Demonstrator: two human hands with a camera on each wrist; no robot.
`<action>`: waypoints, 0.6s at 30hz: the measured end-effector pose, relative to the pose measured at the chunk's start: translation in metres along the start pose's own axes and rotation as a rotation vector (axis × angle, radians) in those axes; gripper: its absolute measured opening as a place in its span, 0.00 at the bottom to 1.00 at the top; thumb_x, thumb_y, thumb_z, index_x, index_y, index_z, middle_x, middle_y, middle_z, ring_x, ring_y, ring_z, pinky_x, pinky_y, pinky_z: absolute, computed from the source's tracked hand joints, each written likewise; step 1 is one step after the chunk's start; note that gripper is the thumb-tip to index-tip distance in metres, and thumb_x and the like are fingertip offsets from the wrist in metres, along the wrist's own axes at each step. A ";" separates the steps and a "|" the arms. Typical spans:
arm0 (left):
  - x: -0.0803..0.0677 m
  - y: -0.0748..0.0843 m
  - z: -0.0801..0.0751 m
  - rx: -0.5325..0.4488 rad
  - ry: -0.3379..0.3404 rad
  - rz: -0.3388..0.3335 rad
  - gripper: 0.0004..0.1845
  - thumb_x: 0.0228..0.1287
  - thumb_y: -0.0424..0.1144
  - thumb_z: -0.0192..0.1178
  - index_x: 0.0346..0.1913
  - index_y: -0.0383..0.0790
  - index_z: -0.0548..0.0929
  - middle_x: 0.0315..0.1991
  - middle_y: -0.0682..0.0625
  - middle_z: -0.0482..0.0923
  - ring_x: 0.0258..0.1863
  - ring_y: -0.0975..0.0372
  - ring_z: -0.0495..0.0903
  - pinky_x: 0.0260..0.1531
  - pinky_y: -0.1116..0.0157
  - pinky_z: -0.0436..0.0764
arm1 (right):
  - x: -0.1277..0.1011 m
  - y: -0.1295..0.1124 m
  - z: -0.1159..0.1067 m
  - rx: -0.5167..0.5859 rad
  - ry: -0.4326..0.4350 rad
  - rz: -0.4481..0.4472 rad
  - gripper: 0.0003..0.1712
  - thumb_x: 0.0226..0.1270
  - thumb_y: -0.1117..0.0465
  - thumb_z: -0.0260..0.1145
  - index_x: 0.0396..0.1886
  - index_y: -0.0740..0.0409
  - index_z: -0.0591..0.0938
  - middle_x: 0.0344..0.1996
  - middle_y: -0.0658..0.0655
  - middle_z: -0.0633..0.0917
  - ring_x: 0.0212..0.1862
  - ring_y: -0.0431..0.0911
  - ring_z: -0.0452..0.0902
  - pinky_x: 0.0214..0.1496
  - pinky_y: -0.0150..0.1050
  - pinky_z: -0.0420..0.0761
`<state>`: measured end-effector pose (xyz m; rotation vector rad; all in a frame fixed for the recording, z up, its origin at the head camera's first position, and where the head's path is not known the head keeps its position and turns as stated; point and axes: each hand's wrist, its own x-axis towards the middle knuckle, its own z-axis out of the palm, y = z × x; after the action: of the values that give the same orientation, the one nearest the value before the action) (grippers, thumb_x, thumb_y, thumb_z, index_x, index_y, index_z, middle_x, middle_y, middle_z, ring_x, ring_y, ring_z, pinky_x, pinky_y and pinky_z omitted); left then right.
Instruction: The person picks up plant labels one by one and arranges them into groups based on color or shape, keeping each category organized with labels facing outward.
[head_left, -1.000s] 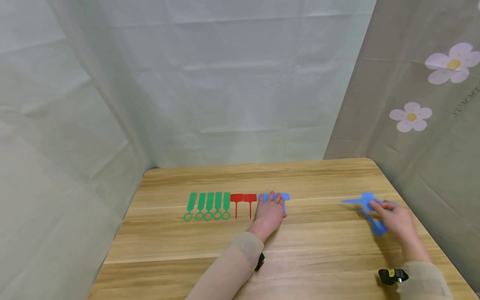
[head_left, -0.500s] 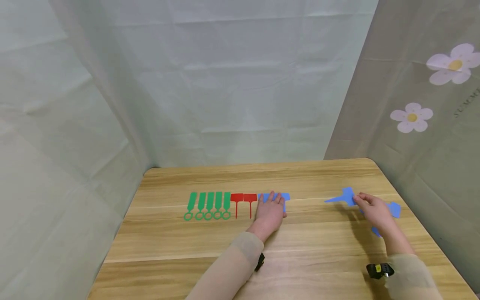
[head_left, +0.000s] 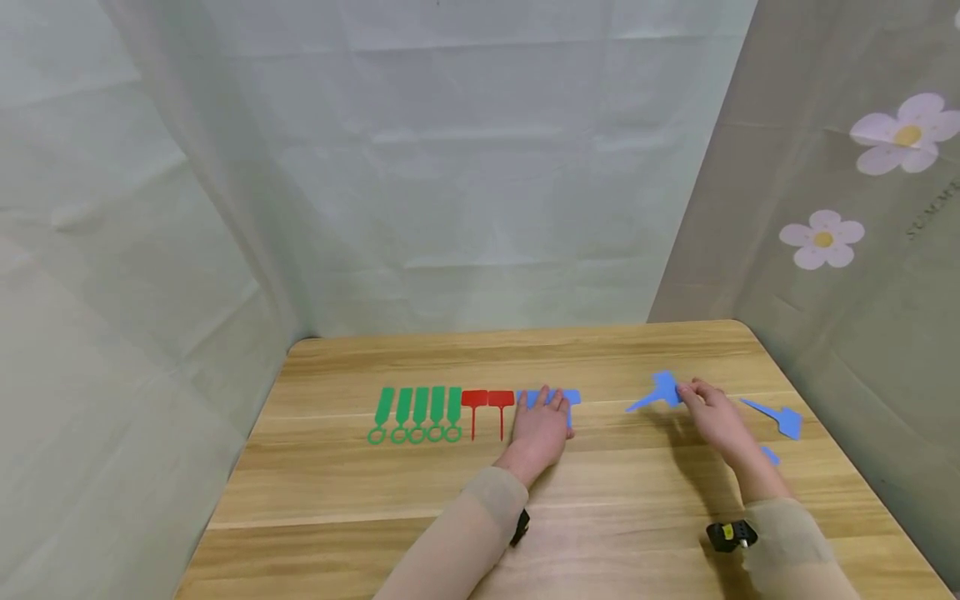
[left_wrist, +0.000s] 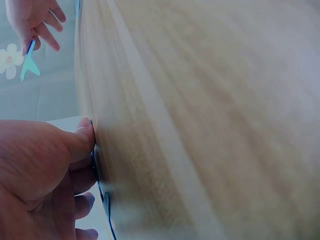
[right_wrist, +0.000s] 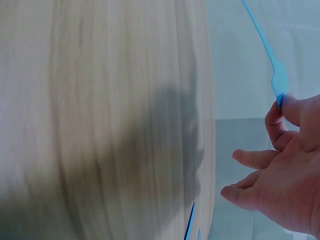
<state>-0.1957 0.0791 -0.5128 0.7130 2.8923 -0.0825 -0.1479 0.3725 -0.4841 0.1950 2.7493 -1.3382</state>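
Above the table, my right hand (head_left: 716, 421) pinches a blue T-shaped plant label (head_left: 665, 388) by its head between thumb and index finger, the stem pointing left. The other fingers are spread in the right wrist view, where the label (right_wrist: 280, 80) shows edge-on. My left hand (head_left: 540, 429) lies palm down, fingers extended, on blue plant labels (head_left: 573, 396) set in the row; it hides most of them. Just left of it lie two red T-shaped labels (head_left: 501, 400). Farther left are several green labels (head_left: 419, 408) with ring ends.
Near the table's right edge lies a loose blue label (head_left: 789, 422), and another blue label (head_left: 770, 455) is partly hidden by the right forearm. The wooden table (head_left: 337, 500) is enclosed by fabric walls (head_left: 465, 208) at the back and sides.
My right hand has lifted the blue plant label from the loose group on the right and carried it left toward the row. The left hand stays in place.
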 end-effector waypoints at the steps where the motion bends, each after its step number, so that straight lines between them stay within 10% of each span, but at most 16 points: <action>1: 0.000 0.000 0.000 0.003 0.001 0.000 0.35 0.83 0.58 0.54 0.85 0.50 0.65 0.84 0.57 0.59 0.85 0.58 0.52 0.81 0.44 0.56 | 0.001 -0.001 0.002 -0.003 -0.001 -0.001 0.43 0.90 0.38 0.42 0.75 0.75 0.68 0.82 0.80 0.47 0.80 0.80 0.30 0.77 0.79 0.42; 18: -0.001 0.000 0.001 0.011 -0.012 -0.006 0.36 0.83 0.59 0.52 0.85 0.51 0.64 0.85 0.57 0.57 0.85 0.59 0.50 0.81 0.45 0.55 | 0.022 -0.009 0.030 -0.084 0.014 -0.059 0.29 0.84 0.45 0.62 0.54 0.70 0.87 0.79 0.78 0.61 0.79 0.83 0.41 0.78 0.78 0.45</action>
<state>-0.1950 0.0788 -0.5134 0.7039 2.8852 -0.1036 -0.1710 0.3454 -0.4981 0.1194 2.8373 -1.2357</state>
